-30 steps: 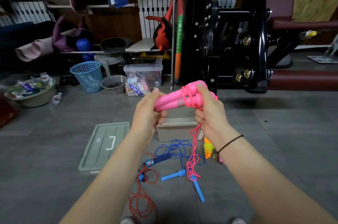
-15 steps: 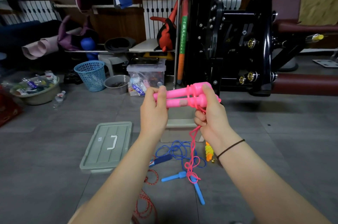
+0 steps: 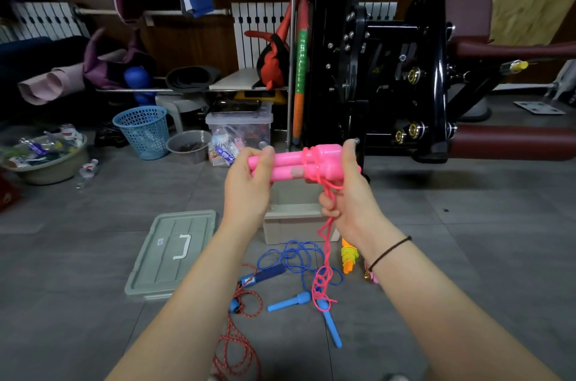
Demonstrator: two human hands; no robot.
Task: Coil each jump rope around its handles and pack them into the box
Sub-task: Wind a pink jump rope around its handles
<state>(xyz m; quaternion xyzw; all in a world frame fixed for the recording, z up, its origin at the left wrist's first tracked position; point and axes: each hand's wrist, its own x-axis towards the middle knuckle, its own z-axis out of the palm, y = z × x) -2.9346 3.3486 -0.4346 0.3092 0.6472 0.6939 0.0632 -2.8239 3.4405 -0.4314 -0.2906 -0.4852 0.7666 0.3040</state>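
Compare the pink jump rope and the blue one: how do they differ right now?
The pink jump rope is held up by the left hand and right hand; the blue jump rope lies on the floor. Pink's handles sit together, cord wound round them; blue's handles lie apart, cord loose. Neither is in the box.

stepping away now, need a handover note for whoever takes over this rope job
Left hand grips the pink handles. Right hand steadies their heads and pinches the pink cord.
A few turns are wound; the rest hangs to the floor.
Blue rope and red rope lie loose; orange rope lies coiled beside the box, lid off.
Left: finish winding, coil others, pack all.
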